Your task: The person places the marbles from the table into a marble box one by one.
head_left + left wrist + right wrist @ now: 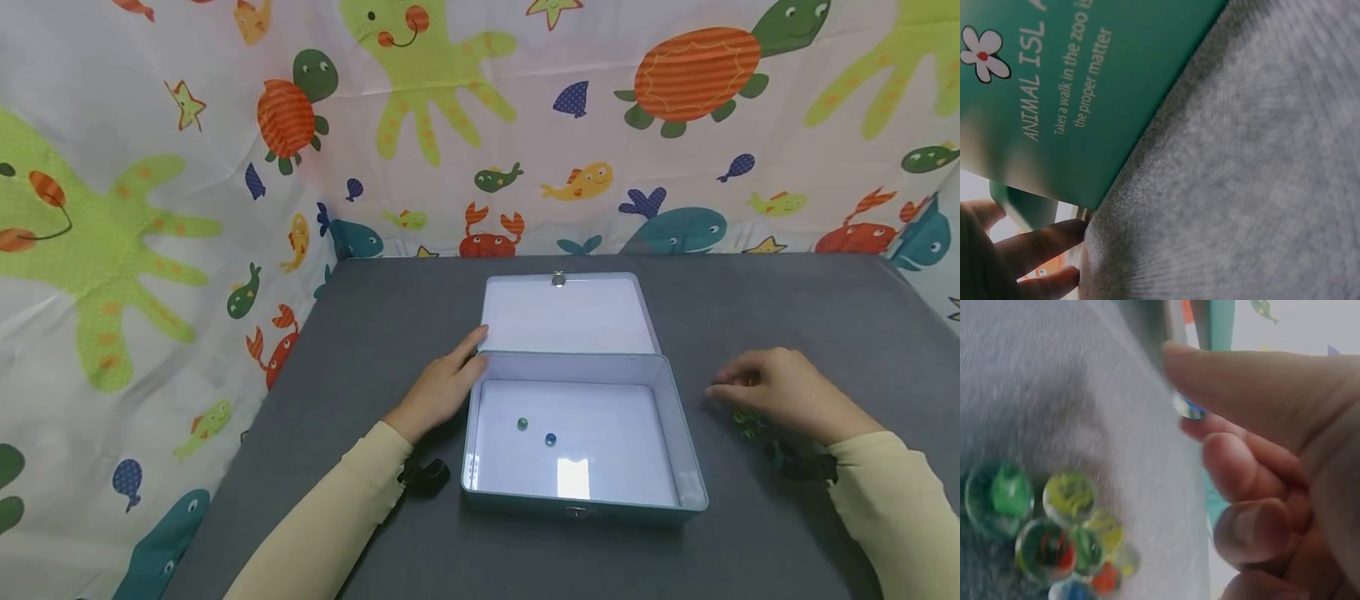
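An open tin box (570, 493) with a white inside and green outside stands in the middle of the table, its lid (566, 312) laid back. Inside lie a green marble (522, 424) and a blue marble (551, 439). My left hand (438, 387) rests at the box's left side, fingertips by the hinge. To the right of the box, my right hand (780, 392) pinches a clear marble with blue (1191, 407) between thumb and forefinger, the other fingers curled. Under that hand sits a cluster of several coloured marbles (1059, 550) on the table.
The table has a grey cloth (375, 333). Behind and to the left hangs a white curtain (442, 192) printed with sea animals. Printed lettering shows on the box's green side (1116, 81) in the left wrist view. Dark wrist straps (426, 478) sit below both hands.
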`<act>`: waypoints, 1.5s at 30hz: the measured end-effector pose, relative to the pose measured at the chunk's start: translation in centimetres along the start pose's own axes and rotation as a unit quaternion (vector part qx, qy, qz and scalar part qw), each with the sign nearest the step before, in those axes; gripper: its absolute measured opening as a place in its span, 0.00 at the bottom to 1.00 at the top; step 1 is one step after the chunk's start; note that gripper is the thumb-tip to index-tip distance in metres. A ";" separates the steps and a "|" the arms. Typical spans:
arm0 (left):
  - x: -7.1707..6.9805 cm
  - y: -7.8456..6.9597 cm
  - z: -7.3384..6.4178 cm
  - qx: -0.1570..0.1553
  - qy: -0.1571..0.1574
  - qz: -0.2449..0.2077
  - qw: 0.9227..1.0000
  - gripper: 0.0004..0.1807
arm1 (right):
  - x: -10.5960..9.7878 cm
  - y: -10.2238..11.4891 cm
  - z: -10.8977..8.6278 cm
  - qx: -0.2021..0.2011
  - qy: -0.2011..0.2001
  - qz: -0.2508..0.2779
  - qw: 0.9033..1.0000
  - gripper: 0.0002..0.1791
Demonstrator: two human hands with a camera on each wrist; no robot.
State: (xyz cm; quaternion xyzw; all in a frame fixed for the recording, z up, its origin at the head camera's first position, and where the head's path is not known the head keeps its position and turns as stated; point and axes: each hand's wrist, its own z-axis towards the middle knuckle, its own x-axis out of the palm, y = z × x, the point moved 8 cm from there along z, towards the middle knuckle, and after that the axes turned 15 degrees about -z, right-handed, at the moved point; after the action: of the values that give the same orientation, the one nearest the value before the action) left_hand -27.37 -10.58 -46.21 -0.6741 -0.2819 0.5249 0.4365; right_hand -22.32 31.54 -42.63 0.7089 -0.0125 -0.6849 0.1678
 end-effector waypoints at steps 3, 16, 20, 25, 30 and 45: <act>-0.2 -0.1 0.0 0.001 -0.001 -0.001 1.000 0.32 | -0.9 1.0 0.0 -0.003 -0.027 0.006 1.000 0.15; -0.6 0.0 -0.2 0.000 -0.009 0.003 1.000 0.32 | -4.0 5.7 1.2 -0.033 -0.096 0.057 0.993 0.12; -0.6 0.1 -0.3 -0.001 -0.010 0.001 1.000 0.32 | -4.5 7.3 2.0 -0.045 -0.099 0.066 0.992 0.12; -0.6 -0.1 -0.4 -0.003 -0.007 0.000 1.000 0.33 | -4.8 9.3 2.9 -0.065 -0.097 0.086 0.989 0.12; -0.5 -0.2 -0.2 0.002 -0.001 0.009 1.000 0.33 | -5.0 11.3 3.9 -0.095 -0.099 0.088 0.987 0.10; -0.2 -0.3 -0.1 0.011 0.005 0.010 1.000 0.33 | -4.2 16.4 6.6 -0.132 -0.069 0.088 0.985 0.09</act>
State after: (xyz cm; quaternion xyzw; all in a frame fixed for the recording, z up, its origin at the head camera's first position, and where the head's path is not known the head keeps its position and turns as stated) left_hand -27.32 -10.65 -45.86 -0.6747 -0.2671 0.5288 0.4403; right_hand -25.56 15.67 -34.40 0.6278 0.0040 -0.7103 0.3183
